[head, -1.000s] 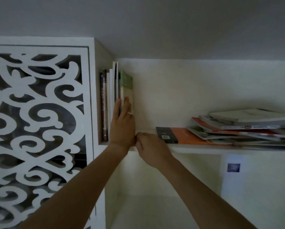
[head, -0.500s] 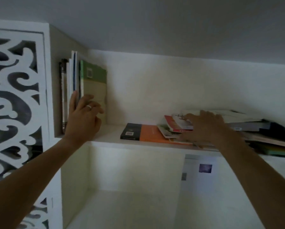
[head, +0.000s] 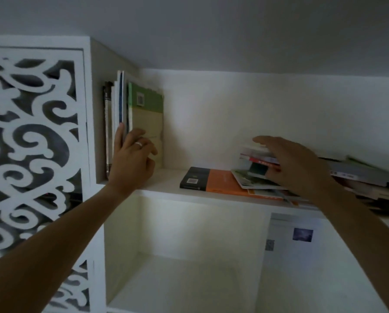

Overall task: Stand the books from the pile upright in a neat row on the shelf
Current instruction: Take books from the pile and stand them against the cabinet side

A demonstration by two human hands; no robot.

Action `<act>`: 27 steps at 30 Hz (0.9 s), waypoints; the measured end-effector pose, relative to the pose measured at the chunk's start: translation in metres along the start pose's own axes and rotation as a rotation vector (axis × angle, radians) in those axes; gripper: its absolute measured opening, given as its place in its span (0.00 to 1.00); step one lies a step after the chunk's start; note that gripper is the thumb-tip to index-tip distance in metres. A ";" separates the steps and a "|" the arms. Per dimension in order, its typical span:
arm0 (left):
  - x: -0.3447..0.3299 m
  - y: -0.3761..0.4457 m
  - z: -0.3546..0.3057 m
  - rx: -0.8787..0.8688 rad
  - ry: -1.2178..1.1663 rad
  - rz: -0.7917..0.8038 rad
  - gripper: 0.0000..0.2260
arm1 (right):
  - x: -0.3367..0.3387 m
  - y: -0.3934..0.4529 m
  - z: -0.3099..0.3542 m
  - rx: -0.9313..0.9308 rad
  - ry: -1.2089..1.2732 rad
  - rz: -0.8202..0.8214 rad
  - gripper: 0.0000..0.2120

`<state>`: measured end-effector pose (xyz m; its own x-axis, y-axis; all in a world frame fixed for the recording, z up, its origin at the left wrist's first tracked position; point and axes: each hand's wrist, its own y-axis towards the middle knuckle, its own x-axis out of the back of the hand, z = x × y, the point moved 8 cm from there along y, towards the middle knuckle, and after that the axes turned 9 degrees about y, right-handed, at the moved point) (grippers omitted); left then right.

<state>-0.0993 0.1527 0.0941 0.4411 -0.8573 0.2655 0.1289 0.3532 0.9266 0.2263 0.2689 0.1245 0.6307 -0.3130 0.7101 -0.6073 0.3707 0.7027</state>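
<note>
Several books stand upright in a row (head: 119, 102) at the left end of the white shelf (head: 166, 180), the outermost a green-and-beige book (head: 147, 105). My left hand (head: 132, 159) presses against this row, index finger straight up along the spines. To the right lies the pile of flat books (head: 358, 175), with an orange-and-black book (head: 218, 181) at the bottom sticking out to the left. My right hand (head: 295, 163) grips the upper books of the pile (head: 254, 152) at their left end, fingers over the top. Their edge is raised off the books below.
A white carved lattice panel (head: 31, 143) closes the unit on the left. Bare shelf lies between the row and the pile. Below is an open white compartment (head: 189, 267). A sheet with a small blue picture (head: 301, 234) hangs lower right. The ceiling is close above.
My right hand left the shelf edge beside the row, went right onto the pile and now lifts its upper books. My left hand stayed on the upright books.
</note>
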 end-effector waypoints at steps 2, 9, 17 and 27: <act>-0.001 -0.001 0.000 -0.011 -0.018 -0.003 0.09 | 0.004 -0.007 -0.009 -0.014 -0.220 -0.083 0.47; -0.001 -0.003 0.001 -0.002 -0.059 -0.020 0.10 | 0.001 -0.015 -0.019 -0.080 -0.442 -0.064 0.35; -0.003 -0.002 0.003 0.026 -0.081 -0.011 0.08 | -0.019 0.010 0.023 0.152 -0.352 -0.264 0.31; 0.002 -0.005 0.002 -0.054 -0.078 -0.009 0.18 | -0.109 0.079 0.131 0.058 -0.203 -0.154 0.48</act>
<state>-0.1007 0.1482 0.0910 0.3696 -0.8863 0.2790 0.1811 0.3632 0.9139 0.0464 0.2175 0.1081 0.6114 -0.5333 0.5846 -0.5420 0.2560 0.8004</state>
